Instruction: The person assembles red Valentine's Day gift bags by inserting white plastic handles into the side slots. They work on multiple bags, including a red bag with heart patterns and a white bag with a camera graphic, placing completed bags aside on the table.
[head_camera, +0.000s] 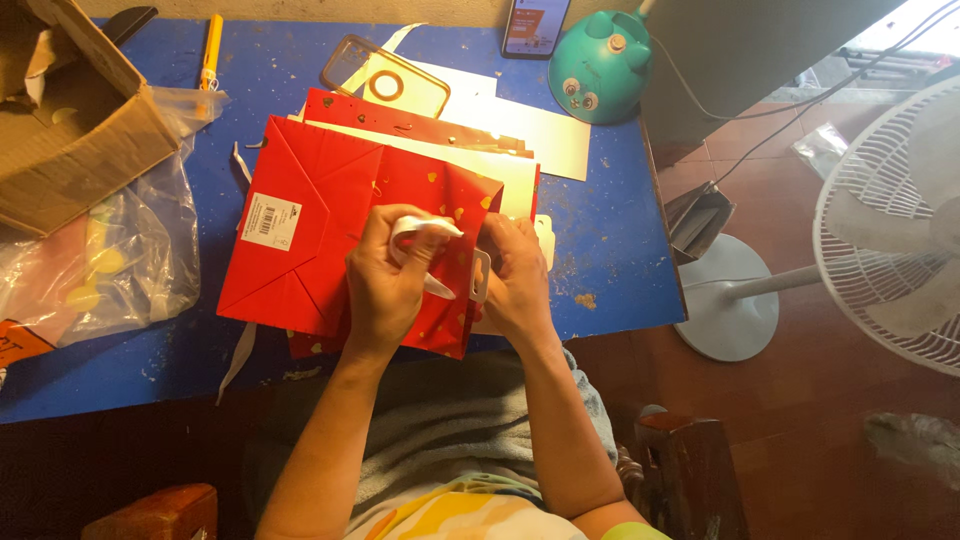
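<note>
At the centre of the frame a flat red paper bag (330, 215) with gold flecks lies on the blue bench (600, 250), on top of more red and white sheets. The left hand (385, 285) rests on the bag, its grip pinching a white ribbon (420, 228) that loops over the fingers. The right hand (515, 275), just beside it, has its grip pressed together on a small white tag (481, 275). A cardboard box (70, 120) sits upper left, a teal lamp (600, 65) at the top, a white fan (890, 230) on the right.
</note>
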